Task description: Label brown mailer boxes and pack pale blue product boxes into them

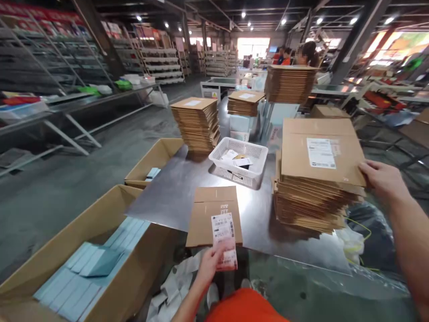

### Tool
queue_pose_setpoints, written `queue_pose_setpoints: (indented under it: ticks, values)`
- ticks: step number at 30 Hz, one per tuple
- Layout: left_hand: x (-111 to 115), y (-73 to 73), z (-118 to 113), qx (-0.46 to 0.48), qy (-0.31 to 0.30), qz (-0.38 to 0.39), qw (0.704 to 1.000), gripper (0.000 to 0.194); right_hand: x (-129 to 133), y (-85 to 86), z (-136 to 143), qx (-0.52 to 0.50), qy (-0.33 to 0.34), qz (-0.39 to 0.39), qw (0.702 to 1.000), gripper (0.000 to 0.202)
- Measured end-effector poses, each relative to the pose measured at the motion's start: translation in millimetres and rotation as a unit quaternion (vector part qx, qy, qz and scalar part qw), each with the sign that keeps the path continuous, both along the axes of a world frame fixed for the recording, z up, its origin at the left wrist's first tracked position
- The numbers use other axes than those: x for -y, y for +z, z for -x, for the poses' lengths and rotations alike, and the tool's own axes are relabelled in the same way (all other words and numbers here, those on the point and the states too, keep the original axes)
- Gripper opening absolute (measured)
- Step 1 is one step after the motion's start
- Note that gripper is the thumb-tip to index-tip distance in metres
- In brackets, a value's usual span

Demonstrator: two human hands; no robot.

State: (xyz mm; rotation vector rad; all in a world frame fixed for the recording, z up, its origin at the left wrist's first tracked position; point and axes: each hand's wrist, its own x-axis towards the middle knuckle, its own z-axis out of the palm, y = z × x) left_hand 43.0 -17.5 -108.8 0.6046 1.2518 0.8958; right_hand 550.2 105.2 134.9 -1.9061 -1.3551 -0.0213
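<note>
The left hand (214, 257) pinches a limp-looking label (222, 227); the right hand (384, 179) holds a likely stiff box (296, 152), sensibly by its edge.

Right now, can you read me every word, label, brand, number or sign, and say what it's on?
None reads clearly.
White label at the left hand: too small.
Second label on the top carton at the right hand: too small.
Printing on the front carton: too small.
Yellow warning sign on the white frame: unreadable.
Lettering on a pale box: blurred.
Red banner: blurred.
</note>
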Motion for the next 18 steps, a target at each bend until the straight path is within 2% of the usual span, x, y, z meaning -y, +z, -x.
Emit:
queue_pose_setpoints:
  ticks: [1,2,3,4,5,6,7,8,10,11,12,14,16,18]
  values:
    - [1.3,2.6,-5.6,-0.003,-0.009,-0.006,1.0,0.069,1.9,5.2,2.0,0.024,-0.025,-0.008,0.999,0.061]
    - [3.0,6.0,-10.8,-0.01,-0.018,-0.012,1.0,0.067,4.6,6.9,15.1,0.052,-0.035,-0.024,0.998,0.058]
    - [4.9,10.0,-15.8,-0.016,-0.028,-0.015,0.999,0.066,7.8,4.4,38.1,0.077,-0.017,-0.043,0.996,0.056]
    - [7.1,14.1,-20.3,-0.018,-0.039,-0.013,0.999,0.066,10.7,-2.5,68.6,0.088,0.033,-0.061,0.994,0.054]
    - [9.4,18.0,-24.2,-0.015,-0.05,-0.006,0.999,0.065,13.4,-13.8,103.8,0.074,0.116,-0.053,0.989,0.053]
    - [11.6,20.9,-27.2,-0.009,-0.06,0.002,0.998,0.064,15.5,-29.2,140.8,0.034,0.215,-0.014,0.976,0.054]
    - [13.6,22.7,-28.8,-0.003,-0.067,0.009,0.998,0.062,17.3,-48.2,177.2,-0.019,0.315,0.049,0.948,0.059]
    - [15.3,23.3,-28.9,0.0,-0.075,0.012,0.997,0.06,18.7,-69.8,210.9,-0.068,0.399,0.119,0.907,0.064]
    - [17.6,22.4,-23.8,0.003,-0.085,0.007,0.996,0.055,21.3,-116.6,266.0,-0.142,0.497,0.242,0.821,0.061]
    - [17.9,21.8,-19.0,0.008,-0.083,-0.005,0.997,0.052,22.6,-139.3,286.7,-0.165,0.513,0.285,0.793,0.055]
    - [17.4,21.8,-13.3,0.017,-0.073,-0.022,0.997,0.051,23.8,-159.7,303.3,-0.183,0.514,0.313,0.777,0.051]
    - [12.9,22.9,-1.2,0.035,-0.019,-0.068,0.997,0.062,26.3,-190.6,326.4,-0.206,0.507,0.341,0.764,0.054]
    - [3.4,22.4,9.1,0.01,0.05,-0.099,0.994,0.065,28.2,-207.8,341.2,-0.215,0.508,0.346,0.759,0.056]
    - [-9.3,15.7,15.9,-0.051,0.098,-0.092,0.99,0.042,28.5,-217.0,352.0,-0.194,0.515,0.332,0.766,0.053]
